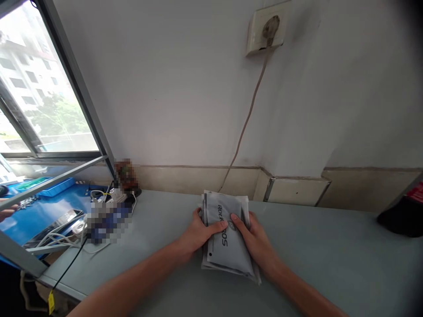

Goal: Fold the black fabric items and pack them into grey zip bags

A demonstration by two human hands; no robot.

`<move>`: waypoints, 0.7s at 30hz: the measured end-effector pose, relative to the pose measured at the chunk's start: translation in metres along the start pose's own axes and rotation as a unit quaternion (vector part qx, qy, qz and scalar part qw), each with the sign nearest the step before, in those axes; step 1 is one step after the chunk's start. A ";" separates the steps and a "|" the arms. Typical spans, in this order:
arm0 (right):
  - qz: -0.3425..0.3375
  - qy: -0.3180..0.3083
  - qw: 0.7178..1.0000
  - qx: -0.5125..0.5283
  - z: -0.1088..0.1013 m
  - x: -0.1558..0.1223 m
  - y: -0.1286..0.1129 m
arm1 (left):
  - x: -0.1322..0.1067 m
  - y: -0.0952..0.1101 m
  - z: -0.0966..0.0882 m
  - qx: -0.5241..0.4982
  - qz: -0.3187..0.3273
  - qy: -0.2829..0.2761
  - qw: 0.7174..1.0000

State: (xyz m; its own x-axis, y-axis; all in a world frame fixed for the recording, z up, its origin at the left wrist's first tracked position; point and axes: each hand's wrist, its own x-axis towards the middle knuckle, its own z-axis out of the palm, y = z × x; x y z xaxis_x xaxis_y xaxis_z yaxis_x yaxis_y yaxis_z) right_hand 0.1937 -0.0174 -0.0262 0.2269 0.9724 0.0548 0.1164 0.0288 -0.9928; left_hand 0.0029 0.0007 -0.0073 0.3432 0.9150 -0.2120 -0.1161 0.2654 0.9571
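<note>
A small stack of grey plastic packets (pixel 228 255) with dark lettering is held between my two hands, over the grey-green tabletop (pixel 158 281). My left hand (pixel 201 231) grips the stack's left side, its thumb lying across the top packet's printed face. From the right, my right hand (pixel 254 237) clasps the other edge, thumb also on the front near a round mark. My other fingers are mostly hidden behind or beneath the packets. What the packets contain does not show.
Left of me, cables (pixel 62 233) and a pixelated blue item (pixel 109 222) lie near a metal frame (pixel 59 178). Beyond it, another person's hand (pixel 8 212) shows over a blue surface. A dark object (pixel 401 218) sits at far right. A cord (pixel 246 123) hangs from a wall socket.
</note>
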 end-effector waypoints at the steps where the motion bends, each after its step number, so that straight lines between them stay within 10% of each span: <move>1: -0.015 0.009 1.000 -0.007 0.000 0.001 0.002 | -0.003 0.001 0.003 -0.008 -0.003 -0.001 1.000; 9: -0.053 0.022 0.998 -0.021 -0.005 0.004 0.004 | -0.003 0.002 0.003 -0.047 -0.018 -0.049 0.998; 14: 0.031 -0.071 0.995 0.063 -0.013 0.007 -0.005 | -0.006 0.014 -0.004 0.034 0.155 -0.068 0.985; 21: -0.151 -0.164 0.973 0.064 -0.008 0.000 -0.020 | -0.006 0.015 -0.019 0.188 0.290 -0.049 0.937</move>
State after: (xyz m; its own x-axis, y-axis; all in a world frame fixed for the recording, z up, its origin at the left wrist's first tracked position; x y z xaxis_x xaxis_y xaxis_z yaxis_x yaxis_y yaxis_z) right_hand 0.1991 -0.0200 -0.0056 -0.1218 0.9364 0.3292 0.0037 0.3320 -0.9433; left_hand -0.0185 0.0053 0.0046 0.4109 0.8348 0.3665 0.0210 -0.4105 0.9116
